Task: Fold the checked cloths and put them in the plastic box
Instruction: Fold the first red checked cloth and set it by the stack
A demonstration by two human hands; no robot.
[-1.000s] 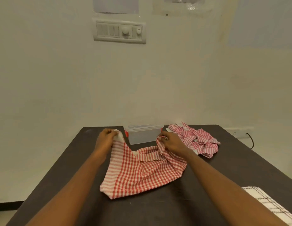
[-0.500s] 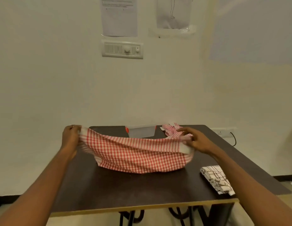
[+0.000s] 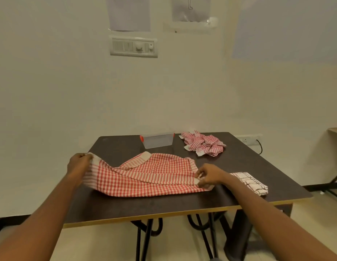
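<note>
A red-and-white checked cloth (image 3: 145,176) lies stretched across the middle of the dark table (image 3: 164,206), one corner flopped over its top. My left hand (image 3: 78,164) pinches its left end just off the table's left edge. My right hand (image 3: 209,175) grips its right corner down near the tabletop. The clear plastic box (image 3: 158,140) with red clips stands at the far edge, apart from both hands. A crumpled pile of red checked cloths (image 3: 203,145) lies to the right of the box.
A folded white cloth with black checks (image 3: 251,182) lies right beside my right wrist near the table's right side. A wall socket with a black cable (image 3: 247,141) sits behind the table. Another table's edge (image 3: 335,130) shows at far right.
The cloth was bunched near the box, then pulled out wide and held up between my hands. Now it has come down onto the table, and my right hand has dropped lower.
</note>
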